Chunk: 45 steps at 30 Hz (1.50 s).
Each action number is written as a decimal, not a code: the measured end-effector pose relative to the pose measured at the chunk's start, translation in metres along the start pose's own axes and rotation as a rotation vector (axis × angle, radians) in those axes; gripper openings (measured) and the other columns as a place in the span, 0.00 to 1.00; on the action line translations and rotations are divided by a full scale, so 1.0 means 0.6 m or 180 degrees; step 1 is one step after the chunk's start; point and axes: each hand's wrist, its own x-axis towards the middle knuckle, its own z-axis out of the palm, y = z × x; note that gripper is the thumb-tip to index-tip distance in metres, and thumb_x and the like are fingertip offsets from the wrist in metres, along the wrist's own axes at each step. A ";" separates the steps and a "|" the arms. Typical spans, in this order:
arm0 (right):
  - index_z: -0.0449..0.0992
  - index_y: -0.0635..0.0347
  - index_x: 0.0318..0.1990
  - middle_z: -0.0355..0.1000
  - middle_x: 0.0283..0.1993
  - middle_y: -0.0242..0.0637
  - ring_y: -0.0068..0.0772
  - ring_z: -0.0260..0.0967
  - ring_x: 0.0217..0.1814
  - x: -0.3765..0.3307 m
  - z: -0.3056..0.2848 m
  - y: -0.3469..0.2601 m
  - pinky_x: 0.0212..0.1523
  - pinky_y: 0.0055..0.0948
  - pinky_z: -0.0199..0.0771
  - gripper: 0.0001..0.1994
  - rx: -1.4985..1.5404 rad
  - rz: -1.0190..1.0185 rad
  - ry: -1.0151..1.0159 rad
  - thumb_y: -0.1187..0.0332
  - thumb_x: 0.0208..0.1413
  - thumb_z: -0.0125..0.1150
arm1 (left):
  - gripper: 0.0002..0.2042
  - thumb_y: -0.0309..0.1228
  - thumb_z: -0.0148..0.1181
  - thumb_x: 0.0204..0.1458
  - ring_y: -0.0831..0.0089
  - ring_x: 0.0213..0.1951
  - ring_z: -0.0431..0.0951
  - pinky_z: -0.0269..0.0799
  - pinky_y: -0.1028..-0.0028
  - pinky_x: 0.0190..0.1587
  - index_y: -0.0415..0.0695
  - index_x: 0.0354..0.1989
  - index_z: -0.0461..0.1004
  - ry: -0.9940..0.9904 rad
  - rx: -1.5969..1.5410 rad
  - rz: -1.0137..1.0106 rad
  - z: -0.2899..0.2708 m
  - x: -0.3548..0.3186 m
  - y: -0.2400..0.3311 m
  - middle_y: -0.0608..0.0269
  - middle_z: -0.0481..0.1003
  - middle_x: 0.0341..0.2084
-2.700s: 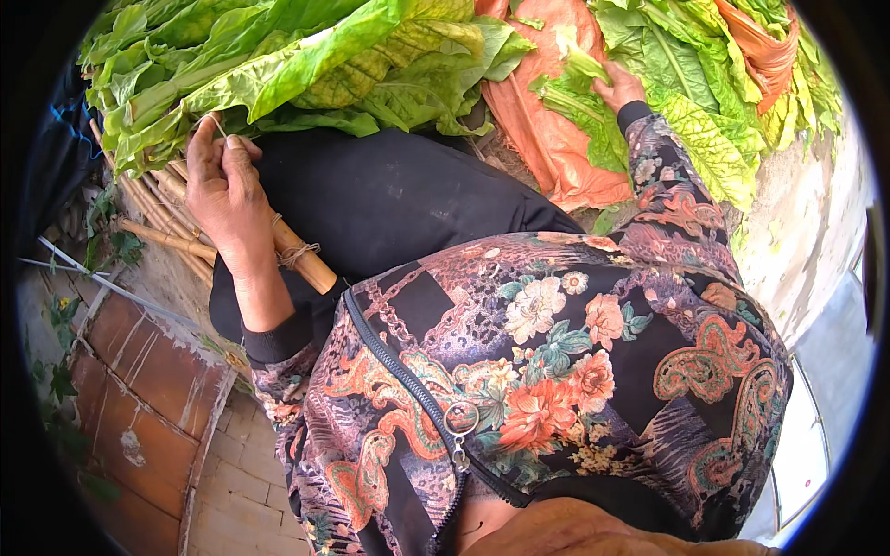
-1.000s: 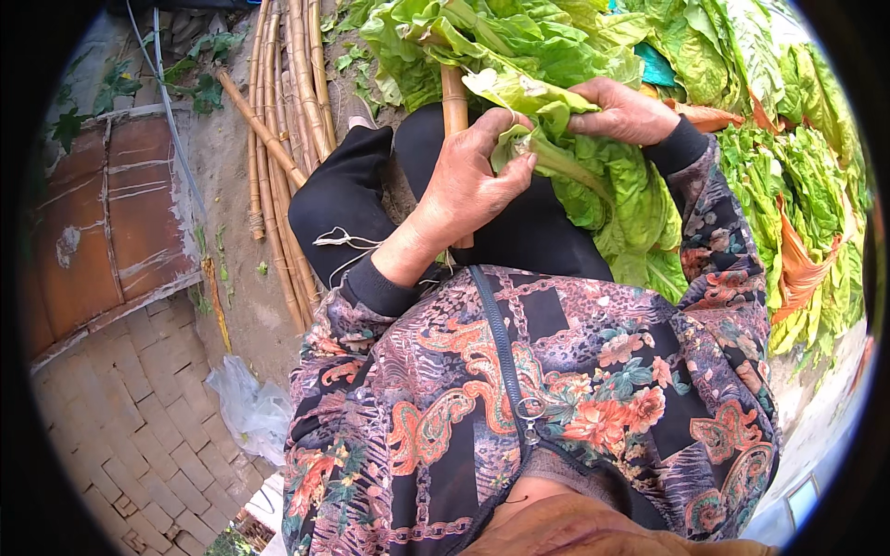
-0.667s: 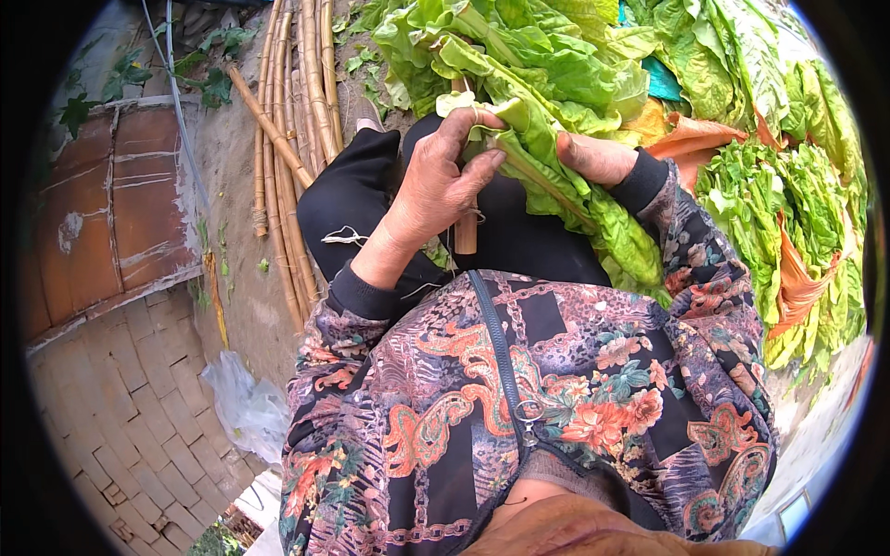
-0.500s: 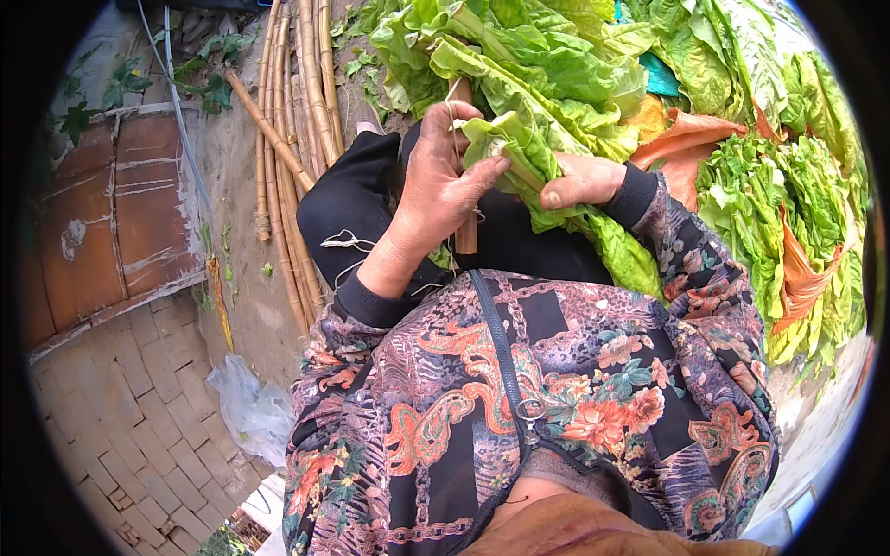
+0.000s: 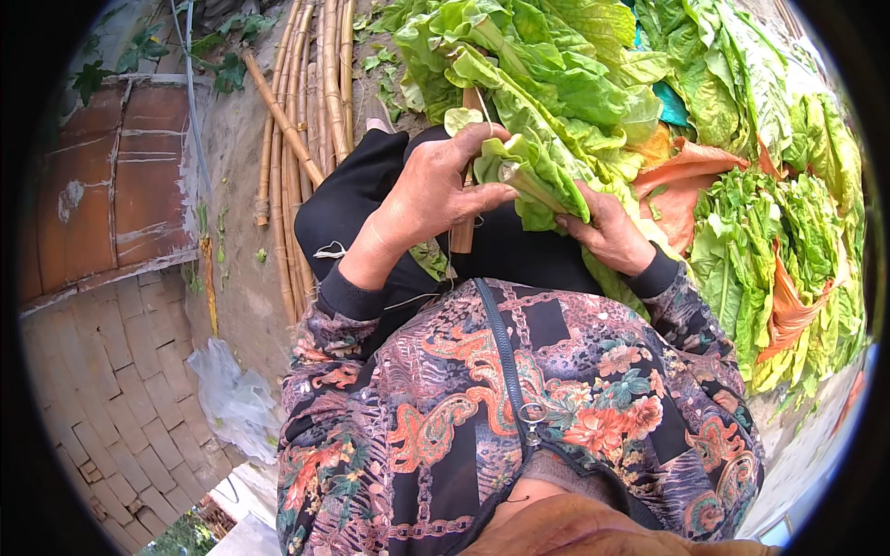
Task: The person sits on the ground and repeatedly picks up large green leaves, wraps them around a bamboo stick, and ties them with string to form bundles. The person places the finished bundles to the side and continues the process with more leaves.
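Broad green leaves (image 5: 540, 181) that look like tobacco leaves lie bunched over my lap, stem ends toward my left hand. My left hand (image 5: 436, 190) is closed around a pale string (image 5: 483, 104), its thumb stretched out against the stem ends. Just behind those fingers a wooden pole (image 5: 461, 236) stands out across my dark trousers, partly covered by hand and leaves. My right hand (image 5: 612, 230) grips the bunch from the right, thumb below and fingers at the leaf edge. Its inner fingers are partly hidden.
A large heap of similar leaves (image 5: 593, 56) rises ahead, with another pile (image 5: 742, 232) and orange cloth (image 5: 681, 185) at the right. Bamboo poles (image 5: 332, 83) lie on the ground at far left. A clear plastic bag (image 5: 232, 394) rests near brick paving (image 5: 120, 371).
My right hand has turned and shifted lower right along the leaf bunch. My left hand stays by the stem ends, its index finger more curled. The whole view has shifted slightly.
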 end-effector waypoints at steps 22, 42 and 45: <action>0.69 0.63 0.52 0.69 0.45 0.57 0.60 0.65 0.51 0.092 -0.007 0.117 0.49 0.42 0.67 0.20 -0.1690 -0.0333 0.0010 0.72 0.48 0.57 | 0.07 0.29 0.54 0.56 0.88 0.21 0.60 0.52 0.86 0.21 0.40 0.38 0.75 0.0996 -0.1664 -0.1290 -0.109 -0.086 -0.191 0.75 0.68 0.21; 0.68 0.68 0.51 0.70 0.47 0.43 0.37 0.66 0.52 0.264 0.052 0.104 0.56 0.32 0.65 0.15 -0.0859 -0.0925 0.0916 0.72 0.57 0.53 | 0.08 0.30 0.58 0.42 0.54 0.24 0.75 0.70 0.62 0.30 0.36 0.26 0.76 -0.0230 0.1988 0.0399 -0.141 0.192 -0.054 0.50 0.74 0.19; 0.72 0.63 0.44 0.73 0.40 0.47 0.43 0.70 0.42 0.299 0.059 0.102 0.44 0.37 0.70 0.12 -0.0833 -0.0211 0.0920 0.67 0.55 0.55 | 0.06 0.28 0.54 0.46 0.49 0.29 0.75 0.70 0.56 0.33 0.40 0.25 0.75 0.0561 0.2581 0.0532 -0.063 0.117 -0.031 0.49 0.75 0.24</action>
